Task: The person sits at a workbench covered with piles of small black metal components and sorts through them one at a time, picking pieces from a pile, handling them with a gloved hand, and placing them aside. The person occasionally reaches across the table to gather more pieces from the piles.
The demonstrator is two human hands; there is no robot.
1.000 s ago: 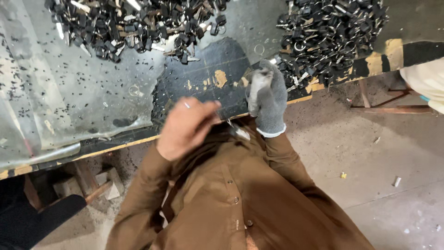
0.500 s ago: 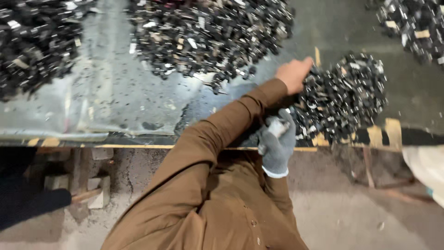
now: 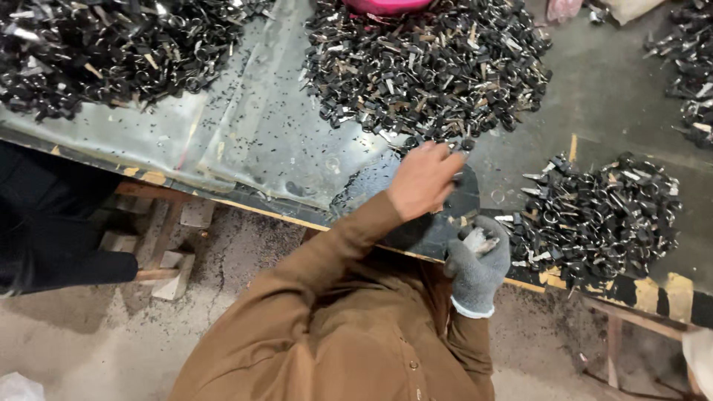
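Reaching my bare left hand (image 3: 422, 178) into the near edge of the middle heap of metal parts (image 3: 431, 67), I risked snagging sharp edges; its fingers curled, whether pinching anything I couldn't tell. Just below-right, my gloved right hand (image 3: 477, 263) cupped small metal pieces (image 3: 479, 240).

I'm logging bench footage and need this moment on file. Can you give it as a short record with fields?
Surface: metal-topped bench
Left hand: bare left hand, reaching to the near edge of the middle pile of small dark metal parts
Right hand: grey-gloved right hand, closed on a few small pale pieces
Beside the glove: smaller pile of ringed parts
Far left: another pile
Clothing: brown sleeve
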